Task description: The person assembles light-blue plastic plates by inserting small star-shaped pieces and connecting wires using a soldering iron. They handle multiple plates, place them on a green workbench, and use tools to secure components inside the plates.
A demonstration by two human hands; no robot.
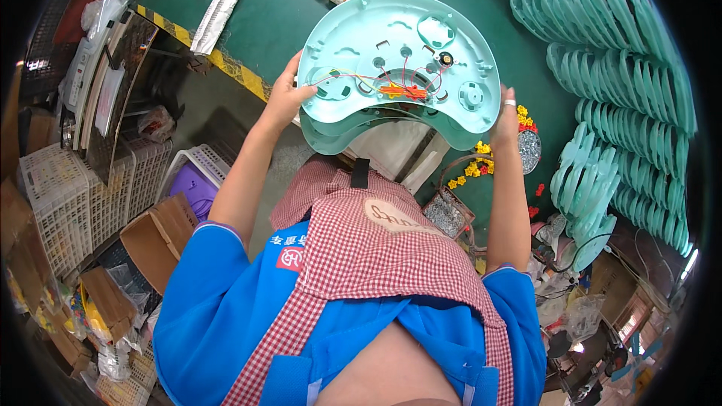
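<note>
A mint-green, kidney-shaped plastic shell (361, 37) is between my two hands, its inner side facing up. Across it run thin red and yellow wires to an orange-red part (404, 92) near the curved-in edge. A small round black component (446, 59) sits in the upper right part. My left hand (289, 96) grips the left rim, thumb on top and fingers mostly hidden behind. At the right rim, my right hand (505, 119) is closed against the side, most of its fingers out of sight. Another mint-green curved piece (327, 135) shows just beneath the near edge.
Rows of stacked mint-green shells (617, 68) stand on the green table (263, 22) at the right. Small yellow flower-shaped parts (472, 169) and a dish of metal screws (529, 152) lie near my right forearm. Crates (68, 203) and a cardboard box (158, 240) are at the left.
</note>
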